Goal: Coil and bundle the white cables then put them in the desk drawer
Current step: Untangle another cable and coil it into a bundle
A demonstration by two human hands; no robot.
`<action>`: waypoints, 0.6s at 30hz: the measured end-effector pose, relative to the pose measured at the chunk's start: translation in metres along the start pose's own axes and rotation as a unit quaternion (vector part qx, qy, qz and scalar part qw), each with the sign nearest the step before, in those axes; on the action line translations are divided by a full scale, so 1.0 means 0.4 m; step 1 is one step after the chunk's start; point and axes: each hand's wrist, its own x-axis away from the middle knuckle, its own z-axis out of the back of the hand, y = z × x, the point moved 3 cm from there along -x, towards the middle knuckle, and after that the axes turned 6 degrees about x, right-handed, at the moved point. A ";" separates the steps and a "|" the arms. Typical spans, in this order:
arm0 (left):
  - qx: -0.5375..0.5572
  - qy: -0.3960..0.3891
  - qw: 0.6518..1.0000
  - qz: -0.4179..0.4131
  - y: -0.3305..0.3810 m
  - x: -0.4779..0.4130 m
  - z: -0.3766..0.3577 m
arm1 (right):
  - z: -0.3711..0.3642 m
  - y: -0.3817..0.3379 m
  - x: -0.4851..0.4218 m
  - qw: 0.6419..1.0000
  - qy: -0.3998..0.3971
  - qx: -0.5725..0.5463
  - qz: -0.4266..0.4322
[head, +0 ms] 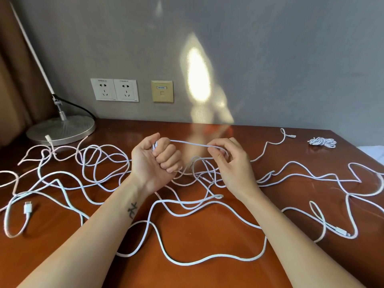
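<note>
A glossy reddish-brown wooden tabletop (207, 242) is set against a grey wall. Thin white braided cables (28, 208) are strewn across it in loose, tangled loops, and one small coiled white bundle (322, 142) lies at the far right. The cables are judged light, limp and prone to snagging, so they are best gripped near an end. The left hand (154, 161) is raised with its wrist turned up and its fingers clenched round several turns. A short strand (187, 143) is stretched from it to the right hand (230, 163), where it is pinched between thumb and forefinger.
</note>
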 end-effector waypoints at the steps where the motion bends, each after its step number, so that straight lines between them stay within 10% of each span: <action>1: 0.016 -0.002 1.000 -0.005 0.003 0.000 0.002 | 0.000 0.002 0.002 1.000 -0.005 0.015 0.006; 7: 0.144 -0.006 0.989 -0.034 0.022 -0.004 0.021 | -0.022 0.012 0.003 0.969 -0.100 0.197 0.113; 18: 0.176 0.141 0.968 -0.105 0.039 -0.019 0.033 | -0.053 -0.015 0.024 0.949 -0.183 0.193 0.167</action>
